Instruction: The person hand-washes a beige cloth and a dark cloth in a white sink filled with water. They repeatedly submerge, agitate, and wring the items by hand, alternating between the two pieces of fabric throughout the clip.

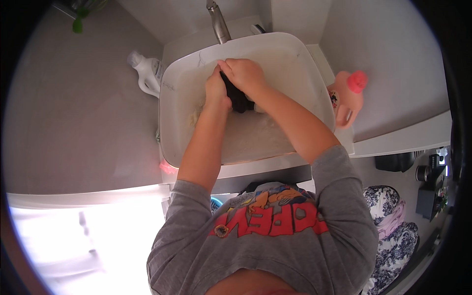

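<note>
Both my hands meet over a white ceramic basin [313, 88] that holds cloudy water. Between them is a dark wet cloth [237, 96], hanging down toward the water. My left hand [217, 86] grips its left side, fingers pointing up toward the faucet. My right hand [245, 75] is closed over the upper right part of the cloth, its thumb near the left fingertips. Something pale, perhaps foam or light cloth, lies in the water beside my left wrist, and another pale bit shows under my right wrist.
A metal faucet [219, 25] stands behind the basin's far rim. To the left is a white plastic detergent bottle [146, 73]; to the right, a pink plastic jug [348, 99] with a red cap. A pink item [167, 167] sits by the near left corner. Walls flank both sides.
</note>
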Motion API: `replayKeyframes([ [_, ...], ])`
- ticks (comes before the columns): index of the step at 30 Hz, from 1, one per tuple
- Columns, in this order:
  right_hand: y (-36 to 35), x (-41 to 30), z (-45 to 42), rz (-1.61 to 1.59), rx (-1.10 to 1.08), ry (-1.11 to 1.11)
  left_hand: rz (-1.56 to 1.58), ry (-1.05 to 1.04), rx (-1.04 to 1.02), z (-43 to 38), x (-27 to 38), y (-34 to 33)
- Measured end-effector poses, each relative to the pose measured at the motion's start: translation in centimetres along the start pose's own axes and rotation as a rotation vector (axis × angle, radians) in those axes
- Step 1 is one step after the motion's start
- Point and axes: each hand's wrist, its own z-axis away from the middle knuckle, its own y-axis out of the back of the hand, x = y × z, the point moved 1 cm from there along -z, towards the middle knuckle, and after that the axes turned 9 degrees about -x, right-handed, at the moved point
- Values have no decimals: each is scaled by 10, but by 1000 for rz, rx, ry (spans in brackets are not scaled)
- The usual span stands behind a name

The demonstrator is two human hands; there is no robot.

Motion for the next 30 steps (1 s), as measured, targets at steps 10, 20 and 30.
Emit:
replayKeyframes([
  [10,-7,-5,4,-18,168,147,-44,-12,55,-1,-1,0],
  [20,-6,2,1,-36,160,106,-17,-2,33,6,4,-11],
  [30,-12,3,0,-251,32,78,114,31,76,11,12,-15],
])
